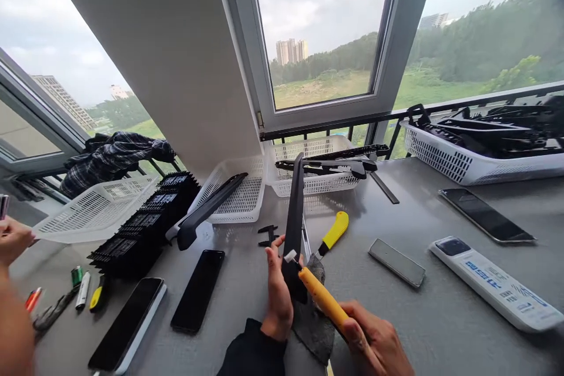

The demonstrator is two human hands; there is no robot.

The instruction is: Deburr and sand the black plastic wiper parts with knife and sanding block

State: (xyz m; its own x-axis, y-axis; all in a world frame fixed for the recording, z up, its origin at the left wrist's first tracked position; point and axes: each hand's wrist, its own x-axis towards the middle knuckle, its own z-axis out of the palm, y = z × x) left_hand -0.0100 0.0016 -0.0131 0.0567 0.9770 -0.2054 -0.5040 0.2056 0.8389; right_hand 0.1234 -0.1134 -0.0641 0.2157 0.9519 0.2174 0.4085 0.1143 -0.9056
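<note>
Holding curved part (294, 211), rounded handle (324, 298)

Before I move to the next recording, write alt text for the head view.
A left hand holds a long black part while the right hand holds a yellow-handled tool, its tip by the part's lower section. Phones lie around them on a gray table, with white baskets and windows behind.

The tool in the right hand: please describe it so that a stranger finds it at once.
Below the middle window, over the grey table, the left hand holds a long black part. The tool, in the right hand, points toward that part. Its handle is orange-yellow; the purer yellow handle nearby lies on the table.
</note>
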